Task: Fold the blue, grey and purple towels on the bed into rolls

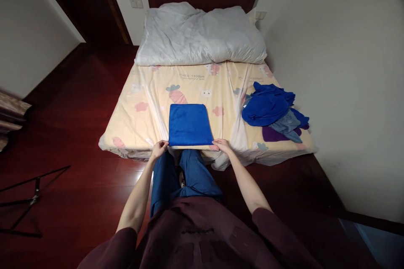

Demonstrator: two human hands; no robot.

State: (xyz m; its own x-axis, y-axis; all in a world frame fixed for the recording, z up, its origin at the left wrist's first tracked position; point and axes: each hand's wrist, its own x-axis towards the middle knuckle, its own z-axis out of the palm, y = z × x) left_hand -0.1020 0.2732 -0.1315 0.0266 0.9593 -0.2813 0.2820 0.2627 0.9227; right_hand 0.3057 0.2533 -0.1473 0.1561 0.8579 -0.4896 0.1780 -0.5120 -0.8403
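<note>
Smooth, matt cloth square (190,125); glossy floor (91,134) (wood, by its look)

bare forearms (138,193) angled forward, left grip (160,149) pinched, right grip (222,146) pinched

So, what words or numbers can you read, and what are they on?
None that I can read for sure.
Bed cover, middle: upside-down-looking lettering, too small to read.
Bed cover, right: more lettering, also too small.
Dark shirt: a line of dark marks, too blurred to read.
Folded blue cloth: no words that I can see.
</note>
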